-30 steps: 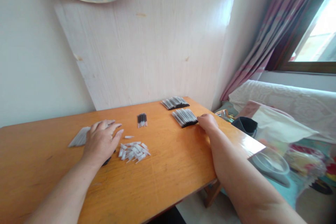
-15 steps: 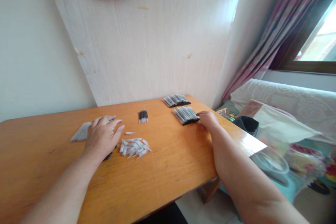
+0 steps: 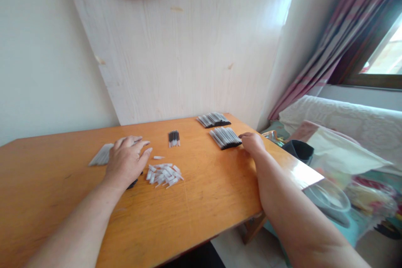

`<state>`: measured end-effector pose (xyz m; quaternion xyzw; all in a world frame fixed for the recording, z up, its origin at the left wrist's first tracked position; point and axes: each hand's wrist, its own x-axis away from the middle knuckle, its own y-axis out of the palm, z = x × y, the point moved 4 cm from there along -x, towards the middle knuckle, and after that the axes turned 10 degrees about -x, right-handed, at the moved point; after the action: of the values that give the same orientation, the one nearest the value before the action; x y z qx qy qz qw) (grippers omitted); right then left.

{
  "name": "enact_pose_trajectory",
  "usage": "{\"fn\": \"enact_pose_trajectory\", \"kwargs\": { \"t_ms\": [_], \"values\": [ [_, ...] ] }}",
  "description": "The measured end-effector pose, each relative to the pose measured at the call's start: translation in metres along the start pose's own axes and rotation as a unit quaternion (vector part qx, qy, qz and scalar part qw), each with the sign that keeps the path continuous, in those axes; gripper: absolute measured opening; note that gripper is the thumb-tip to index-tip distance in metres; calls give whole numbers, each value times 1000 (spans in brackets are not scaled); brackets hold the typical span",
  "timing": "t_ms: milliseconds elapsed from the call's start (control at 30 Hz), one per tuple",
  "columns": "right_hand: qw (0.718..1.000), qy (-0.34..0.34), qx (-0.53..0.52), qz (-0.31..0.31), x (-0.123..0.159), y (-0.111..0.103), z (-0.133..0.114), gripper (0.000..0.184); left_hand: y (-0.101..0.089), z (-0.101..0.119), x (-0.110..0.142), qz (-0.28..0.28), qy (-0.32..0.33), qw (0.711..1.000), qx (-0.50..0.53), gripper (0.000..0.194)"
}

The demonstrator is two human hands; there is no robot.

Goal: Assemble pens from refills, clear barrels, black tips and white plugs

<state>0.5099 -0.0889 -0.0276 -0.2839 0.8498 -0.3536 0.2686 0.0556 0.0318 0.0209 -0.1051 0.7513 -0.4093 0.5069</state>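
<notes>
Work seems centred on the near row of sticks (image 3: 223, 136), where the right hand (image 3: 252, 142) stays, well apart from the unmoved left hand (image 3: 127, 160), both grips unclear.

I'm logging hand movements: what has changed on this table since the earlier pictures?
Only the view shifted slightly. Nothing visibly moved, was grasped or released: the left hand stays beside the white pieces, the right hand at the nearer black-ended row.

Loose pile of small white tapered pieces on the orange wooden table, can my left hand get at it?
Probably yes: your left hand is just left of the white pile, and nothing visible lies between its thumb and the pile.
</notes>
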Motion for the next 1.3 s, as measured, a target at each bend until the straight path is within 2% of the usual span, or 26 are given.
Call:
{"fn": "enact_pose_trajectory", "kwargs": {
  "t_ms": [300,667,833,967,1133,1200,1300],
  "values": [
    [997,61,-56,13,12,-3,-19,36,3,-5,-1,-8,-10,1000,5,38],
    [998,-4,-25,54,26,2,-46,36,1,-13,0,-19,-41,999,20,34],
    [996,-61,-25,63,36,5,-64,34,2,-24,1,-23,-72,997,32,36],
    [992,-107,-26,56,46,9,-83,32,2,-35,1,-33,-108,993,23,36],
    [987,-159,-19,9,60,21,-108,28,-2,-53,2,-39,-183,981,48,35],
    [982,-190,-12,-7,64,27,-118,27,2,-65,5,-36,-242,966,87,32],
    [974,-220,-14,-39,69,39,-133,27,13,-81,11,-13,-332,923,197,27]
  ]
}}
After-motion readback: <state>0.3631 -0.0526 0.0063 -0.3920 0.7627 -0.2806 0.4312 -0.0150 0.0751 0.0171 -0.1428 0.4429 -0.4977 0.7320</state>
